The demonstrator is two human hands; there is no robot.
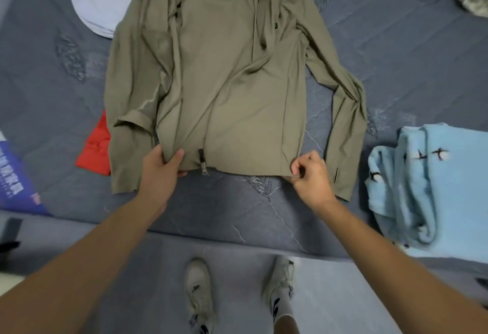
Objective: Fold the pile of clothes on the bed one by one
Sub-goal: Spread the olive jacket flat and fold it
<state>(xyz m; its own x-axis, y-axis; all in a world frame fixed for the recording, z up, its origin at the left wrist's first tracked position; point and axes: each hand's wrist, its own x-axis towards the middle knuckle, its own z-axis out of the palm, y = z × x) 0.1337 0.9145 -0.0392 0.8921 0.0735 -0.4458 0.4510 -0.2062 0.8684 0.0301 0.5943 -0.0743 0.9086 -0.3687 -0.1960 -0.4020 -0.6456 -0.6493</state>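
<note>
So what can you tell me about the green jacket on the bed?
The green jacket is olive, thin, smooth-looking fabric, spread front-up on the blue-grey bed cover, collar away from the person. Its front zip is closed, with a dark zip pull at the hem. Both long sleeves lie alongside the body, creased. The left hand and right hand each grip the bottom hem. It overlaps a red garment.

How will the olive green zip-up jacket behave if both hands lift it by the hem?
The olive green zip-up jacket will probably go limp: it lies creased on the bed. Its sleeves would likely dangle loose. It seems light, since the left hand and right hand only pinch its hem.
</note>
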